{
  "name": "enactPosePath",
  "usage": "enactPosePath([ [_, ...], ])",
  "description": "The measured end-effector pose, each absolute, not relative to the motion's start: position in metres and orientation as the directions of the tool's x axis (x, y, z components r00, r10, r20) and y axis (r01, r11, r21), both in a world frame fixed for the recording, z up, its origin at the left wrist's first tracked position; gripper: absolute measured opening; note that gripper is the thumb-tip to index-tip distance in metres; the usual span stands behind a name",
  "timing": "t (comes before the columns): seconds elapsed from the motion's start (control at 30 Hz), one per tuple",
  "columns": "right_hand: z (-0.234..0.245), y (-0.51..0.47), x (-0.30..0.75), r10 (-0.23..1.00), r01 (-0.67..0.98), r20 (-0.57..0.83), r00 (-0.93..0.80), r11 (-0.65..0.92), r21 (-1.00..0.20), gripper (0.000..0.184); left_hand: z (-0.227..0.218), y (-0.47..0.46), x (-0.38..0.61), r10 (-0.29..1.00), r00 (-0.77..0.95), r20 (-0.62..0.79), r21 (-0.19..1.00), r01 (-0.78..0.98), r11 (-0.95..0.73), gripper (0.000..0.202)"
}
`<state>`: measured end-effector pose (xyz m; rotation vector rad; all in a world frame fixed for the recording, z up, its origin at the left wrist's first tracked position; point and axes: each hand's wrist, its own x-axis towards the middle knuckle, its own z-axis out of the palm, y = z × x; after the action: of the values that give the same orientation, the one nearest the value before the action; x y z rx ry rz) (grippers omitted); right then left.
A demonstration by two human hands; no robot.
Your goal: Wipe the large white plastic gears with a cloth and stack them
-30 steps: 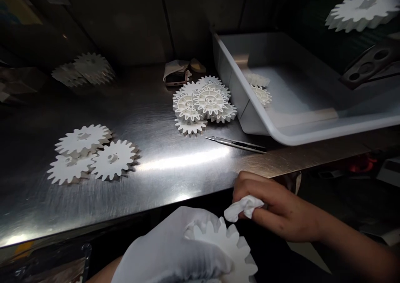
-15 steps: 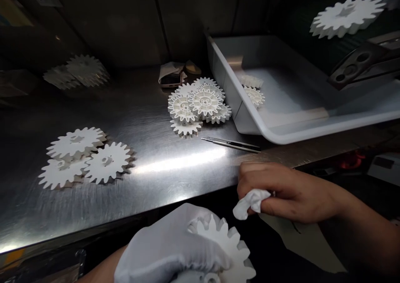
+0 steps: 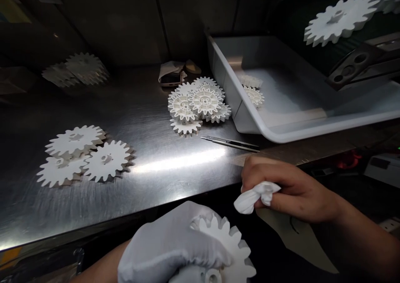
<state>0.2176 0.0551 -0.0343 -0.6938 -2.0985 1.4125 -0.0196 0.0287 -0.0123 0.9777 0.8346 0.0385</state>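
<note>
My left hand [image 3: 168,245], in a white glove, is shut around a white plastic gear [image 3: 229,245] at the bottom of the view, below the table edge. My bare right hand [image 3: 293,195] is curled around a crumpled white cloth [image 3: 256,197], close to the gear's upper teeth but apart from it. Its knuckles sit just below the front edge of the stainless steel table [image 3: 146,195]. On that table lie a stacked pile of ribbed white gears [image 3: 197,101] and several flat-faced white gears [image 3: 90,154] further left.
A white plastic tray [image 3: 312,132] at the back right holds two gears. A craft knife [image 3: 229,143] lies in front of it. A phone and paper [image 3: 170,76] sit at the back. Gear reflections show on the dark back panels. A dark holed plate [image 3: 353,68] is at upper right.
My right hand has moved up and to the right with the cloth, nearer the table edge. My left hand has turned the gear slightly. The table scene has shifted slightly left in view.
</note>
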Motion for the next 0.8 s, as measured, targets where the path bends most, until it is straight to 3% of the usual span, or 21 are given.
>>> enactPosePath([
  [0.1, -0.036, 0.052, 0.215, 0.691, -0.008, 0.258, -0.675, 0.342, -0.939, 0.013, -0.017, 0.027, -0.022, 0.397, 0.72, -0.569, 0.758, 0.272, 0.593, 0.024],
  [0.37, -0.048, 0.044, 0.188, 0.694, -0.193, 0.318, -0.646, 0.255, -0.948, 0.015, -0.022, 0.026, -0.021, 0.365, 0.696, -0.619, 0.734, 0.347, 0.583, 0.026],
  [0.47, -0.045, 0.048, 0.194, 0.657, -0.179, 0.305, -0.69, 0.253, -0.951, 0.013, -0.023, 0.026, -0.02, 0.373, 0.682, -0.629, 0.734, 0.363, 0.574, 0.027],
  [0.63, -0.042, 0.056, 0.217, 0.634, 0.039, 0.18, -0.752, 0.316, -0.948, 0.01, -0.022, 0.026, -0.022, 0.37, 0.694, -0.618, 0.717, 0.304, 0.627, 0.023],
  [0.8, -0.042, 0.055, 0.217, 0.671, -0.016, 0.282, -0.686, 0.373, -0.928, 0.014, -0.021, 0.029, -0.022, 0.381, 0.709, -0.593, 0.733, 0.279, 0.621, 0.022],
])
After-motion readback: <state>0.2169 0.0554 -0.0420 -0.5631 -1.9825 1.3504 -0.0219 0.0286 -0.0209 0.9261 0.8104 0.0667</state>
